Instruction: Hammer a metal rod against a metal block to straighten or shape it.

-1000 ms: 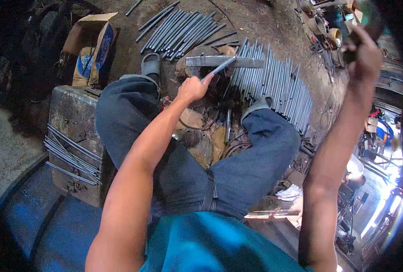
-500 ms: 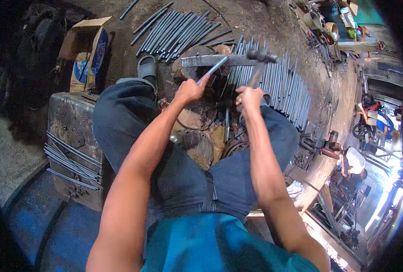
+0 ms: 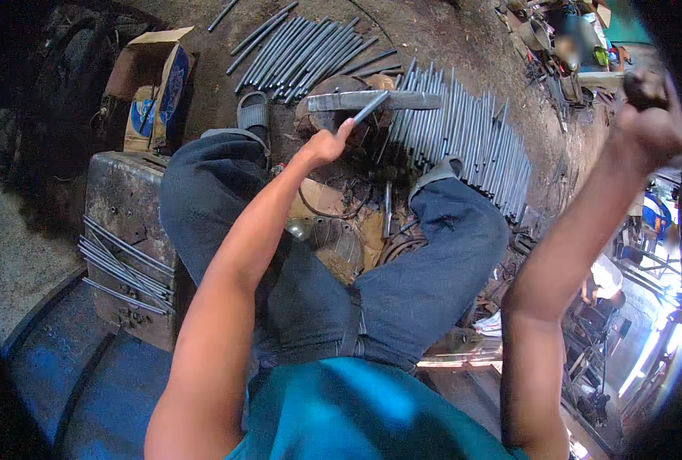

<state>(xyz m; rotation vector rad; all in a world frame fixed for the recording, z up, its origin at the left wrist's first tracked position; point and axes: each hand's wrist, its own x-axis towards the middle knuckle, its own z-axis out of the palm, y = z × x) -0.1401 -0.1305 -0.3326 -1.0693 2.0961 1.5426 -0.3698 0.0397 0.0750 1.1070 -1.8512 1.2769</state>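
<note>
Steel Rod Braced Across a Flat Bar, One Fist Raised

The grey rod [image 3: 372, 106] lies at the top centre, its long axis running from the left hand [image 3: 326, 146] toward between 1 and 2 o'clock, far end over the flat metal bar [image 3: 414, 100], which stretches roughly from 9 to 3 o'clock. The left fingers are curled closed round the rod's near end, thumb laid along it. The right hand [image 3: 651, 138], up at 2 o'clock (motion softens its outline), is clenched on a dark tool [image 3: 646, 88].

From the left hand, loose rods [image 3: 303, 61] fan out at 12 o'clock, and a larger spread of rods [image 3: 471, 146] covers 3 o'clock. A cardboard box [image 3: 122, 88] stands open toward 10 o'clock, a grey sandal [image 3: 254, 112] in between.
</note>
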